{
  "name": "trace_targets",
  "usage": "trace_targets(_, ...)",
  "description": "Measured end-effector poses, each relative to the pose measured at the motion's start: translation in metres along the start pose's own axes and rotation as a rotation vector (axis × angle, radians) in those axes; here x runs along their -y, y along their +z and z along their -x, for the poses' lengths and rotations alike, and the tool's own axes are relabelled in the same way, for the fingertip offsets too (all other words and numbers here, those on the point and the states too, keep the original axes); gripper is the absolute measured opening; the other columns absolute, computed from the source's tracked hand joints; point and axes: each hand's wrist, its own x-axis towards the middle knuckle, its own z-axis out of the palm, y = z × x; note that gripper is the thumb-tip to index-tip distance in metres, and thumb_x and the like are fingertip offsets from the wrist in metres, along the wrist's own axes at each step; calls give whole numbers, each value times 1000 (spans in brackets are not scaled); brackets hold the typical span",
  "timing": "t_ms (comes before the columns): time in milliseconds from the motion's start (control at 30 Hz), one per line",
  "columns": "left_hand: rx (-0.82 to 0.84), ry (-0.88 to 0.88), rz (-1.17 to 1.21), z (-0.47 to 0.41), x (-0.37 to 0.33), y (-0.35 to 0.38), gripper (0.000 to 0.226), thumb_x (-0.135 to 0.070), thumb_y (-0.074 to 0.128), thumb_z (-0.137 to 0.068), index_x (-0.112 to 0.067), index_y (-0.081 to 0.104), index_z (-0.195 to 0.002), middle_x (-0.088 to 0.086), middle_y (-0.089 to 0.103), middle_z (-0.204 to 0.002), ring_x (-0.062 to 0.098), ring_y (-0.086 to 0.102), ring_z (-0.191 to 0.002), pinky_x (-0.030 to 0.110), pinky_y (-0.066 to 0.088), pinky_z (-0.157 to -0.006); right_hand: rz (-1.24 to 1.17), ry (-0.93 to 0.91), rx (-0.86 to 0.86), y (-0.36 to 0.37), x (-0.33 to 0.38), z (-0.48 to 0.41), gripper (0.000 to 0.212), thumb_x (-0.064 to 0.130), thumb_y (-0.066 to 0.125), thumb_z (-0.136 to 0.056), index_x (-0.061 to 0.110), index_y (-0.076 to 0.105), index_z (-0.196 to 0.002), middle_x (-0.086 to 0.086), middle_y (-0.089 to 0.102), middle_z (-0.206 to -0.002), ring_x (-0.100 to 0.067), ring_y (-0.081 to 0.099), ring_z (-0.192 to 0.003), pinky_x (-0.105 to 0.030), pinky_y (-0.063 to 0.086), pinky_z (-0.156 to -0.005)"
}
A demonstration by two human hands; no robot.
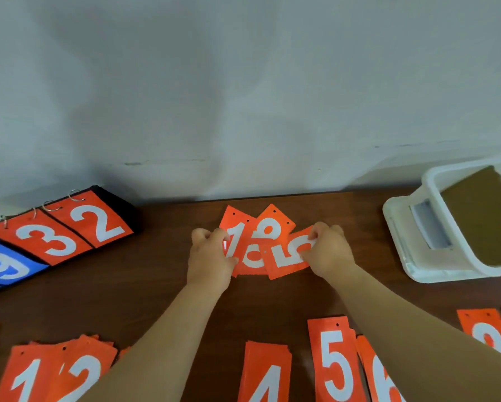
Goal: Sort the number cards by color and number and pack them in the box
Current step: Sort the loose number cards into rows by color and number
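The right hand (329, 250) pinches the 5 card (287, 261) by its edge. Just left of it, the left hand (210, 256) curls its fingers on the 1 card (237, 227). These cards overlap in a loose fan, so lifting the 5 could drag a neighbour along or scatter the rest. The 5 pile (333, 364) lies nearer the person than the right hand; the box (400, 224) sits to that hand's right.
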Motion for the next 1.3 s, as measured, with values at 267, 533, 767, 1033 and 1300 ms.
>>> trace_targets(267,-96,77,143,61,9,-10,33,-20,66,-95,-24,66,-128,2,62,-133,23,60,-120,35,48,-98,-375,-24,-143,-38,-55,70,20,19,58,-96,26,72,-109,5,64,-102,-10,59,-85,-30,49,-76)
trace_targets(533,-131,11,385,201,-19,-24,40,-19,58,-101,-32,57,-139,-2,55,-146,15,56,-128,37,52,-104,-712,-32,-126,-78,-107,173,16,22,62,-95,35,69,-103,11,71,-97,-12,72,-82,-37,64,-73)
trace_targets(767,-173,53,444,303,-62,-21,44,-19,62,-99,-43,55,-135,-9,55,-141,21,70,-103,35,62,-80,-815,-116,-169,-120,-166,244,21,17,62,-94,34,70,-105,5,73,-94,-13,71,-65,-30,60,-58)
trace_targets(1033,-197,126,497,387,-83,-8,45,-18,65,-97,-37,58,-137,-7,54,-146,14,56,-127,37,52,-104,-938,-146,-146,-139,-231,306,26,10,68,-90,33,69,-102,4,74,-96,-24,76,-81,-48,64,-75)
trace_targets(1300,-212,114,469,434,-52,-15,41,-18,58,-102,-37,58,-138,-8,49,-151,6,52,-128,17,51,-92,-938,-170,-70,-116,-234,338,19,15,69,-92,32,73,-102,4,77,-88,-26,74,-76,-43,64,-72)
